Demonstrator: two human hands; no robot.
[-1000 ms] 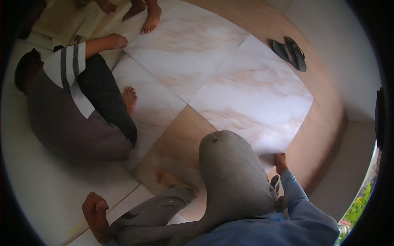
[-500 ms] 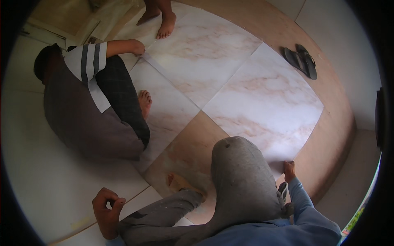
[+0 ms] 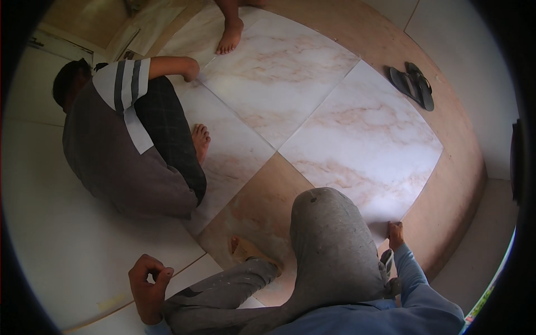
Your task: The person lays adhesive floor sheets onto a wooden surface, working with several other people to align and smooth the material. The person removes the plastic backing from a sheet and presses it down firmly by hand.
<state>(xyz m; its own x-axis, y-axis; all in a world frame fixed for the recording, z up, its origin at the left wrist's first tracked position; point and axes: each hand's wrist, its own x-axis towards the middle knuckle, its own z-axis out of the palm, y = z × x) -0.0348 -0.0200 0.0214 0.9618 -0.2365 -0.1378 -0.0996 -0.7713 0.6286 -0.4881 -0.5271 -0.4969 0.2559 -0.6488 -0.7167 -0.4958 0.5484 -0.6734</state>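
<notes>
My right hand (image 3: pixel 396 235) grips the near right edge of a large white floor tile (image 3: pixel 363 139) with brown veins, its fingers curled at the edge beside my raised knee. The tile lies flat, its far left edge against another marbled tile (image 3: pixel 268 67). At lower left, my left hand (image 3: pixel 148 287) is held over my leg with the fingers curled toward the thumb. A gap shows through the loop, and nothing is visible in it. Left of my knee lies a bare brown patch of floor (image 3: pixel 262 195), with my foot on it.
A person (image 3: pixel 117 139) crouches at the left, one hand at a tile seam. Another person's bare foot (image 3: pixel 230 36) stands on the far tile. Black sandals (image 3: pixel 411 85) lie on the brown floor strip at right. A pale wall (image 3: pixel 452 84) rises beyond them.
The view has shifted slightly. The far person's feet have moved, one now set farther to the right. My hands hold about the same places.
</notes>
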